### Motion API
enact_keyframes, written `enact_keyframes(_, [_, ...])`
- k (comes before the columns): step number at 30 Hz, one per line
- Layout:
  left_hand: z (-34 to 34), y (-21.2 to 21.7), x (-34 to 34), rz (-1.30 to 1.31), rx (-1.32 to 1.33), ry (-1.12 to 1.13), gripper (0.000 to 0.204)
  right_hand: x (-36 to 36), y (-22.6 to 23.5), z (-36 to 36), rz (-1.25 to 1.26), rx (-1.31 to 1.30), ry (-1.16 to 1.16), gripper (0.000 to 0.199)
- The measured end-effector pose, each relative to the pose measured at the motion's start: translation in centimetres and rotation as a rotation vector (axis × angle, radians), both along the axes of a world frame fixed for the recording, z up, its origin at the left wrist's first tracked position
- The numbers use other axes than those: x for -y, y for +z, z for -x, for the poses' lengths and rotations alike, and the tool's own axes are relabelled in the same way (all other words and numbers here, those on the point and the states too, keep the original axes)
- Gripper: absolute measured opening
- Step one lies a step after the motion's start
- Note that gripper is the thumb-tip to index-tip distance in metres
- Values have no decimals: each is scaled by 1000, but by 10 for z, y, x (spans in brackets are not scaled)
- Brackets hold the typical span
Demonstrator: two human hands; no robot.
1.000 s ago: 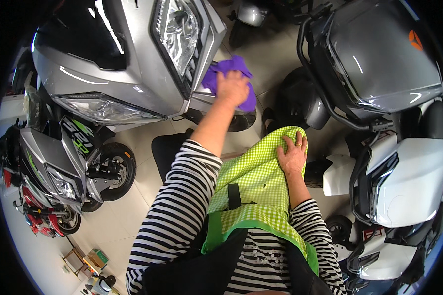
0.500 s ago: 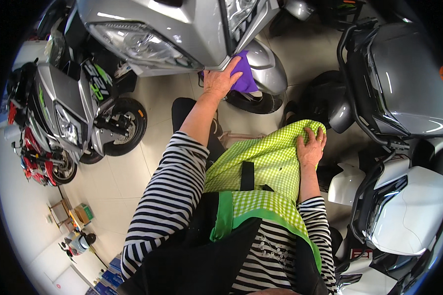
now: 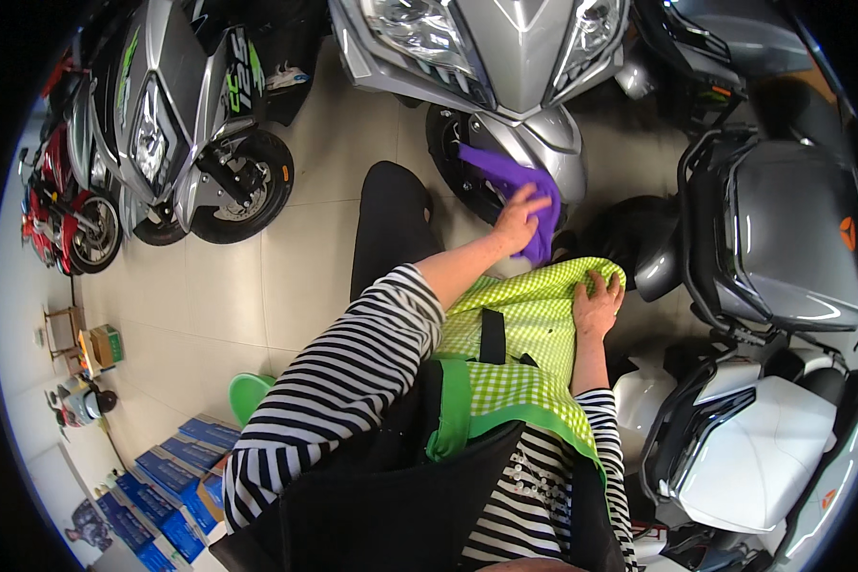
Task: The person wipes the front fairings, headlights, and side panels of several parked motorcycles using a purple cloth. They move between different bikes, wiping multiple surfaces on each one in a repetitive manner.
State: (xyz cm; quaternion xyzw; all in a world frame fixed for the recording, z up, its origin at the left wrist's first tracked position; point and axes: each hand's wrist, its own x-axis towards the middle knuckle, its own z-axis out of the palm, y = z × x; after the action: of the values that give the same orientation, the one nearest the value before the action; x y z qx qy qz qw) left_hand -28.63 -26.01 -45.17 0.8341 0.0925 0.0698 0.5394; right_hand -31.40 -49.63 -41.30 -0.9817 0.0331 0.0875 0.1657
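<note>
My left hand [image 3: 518,226] holds a purple cloth [image 3: 541,188] by the front wheel of a silver-grey scooter [image 3: 520,62]. One end of the cloth trails toward the wheel hub, and the rest spreads across the side of the silver front fender [image 3: 564,143] and hangs below my fingers. The hand's underside is hidden. Resting on the green checked apron [image 3: 534,315] over my right knee, my right hand [image 3: 598,307] is open with its fingers apart and bent a little.
Another grey scooter [image 3: 157,124] stands to the left with a red motorbike [image 3: 67,214] beyond it. A dark grey scooter [image 3: 791,229] and a white one [image 3: 763,453] stand close on my right. Blue boxes [image 3: 162,477] and a green stool [image 3: 248,393] are at lower left.
My left hand and the purple cloth have come down from under the headlight area to beside the fender and wheel. The view has shifted left; my right hand stays on the apron.
</note>
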Motion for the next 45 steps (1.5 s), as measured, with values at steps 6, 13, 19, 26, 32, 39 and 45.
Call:
enact_keyframes(6, [32,32,-3,868,-406,1,45,6,-8,3,-54,-16,58,48])
enact_keyframes(13, [54,101,-33,1011,-131,-64,41,-50,42,11,-959,-39,243,70])
enact_keyframes(19, [67,162,-54,577,346,-302,50,-137,122,5,-1349,-115,149,60])
enact_keyframes(26, [85,135,-156,-398,392,266,48,-188,196,-55,-1470,361,226,28])
enact_keyframes(32, [138,70,-192,-519,-445,336,50,-248,237,-118,-389,930,752,43])
enact_keyframes(39, [138,63,-206,-563,-461,277,43,-343,286,-133,249,919,874,70])
enact_keyframes(45, [122,63,-221,-590,-529,231,42,-417,346,-151,312,1042,1025,63])
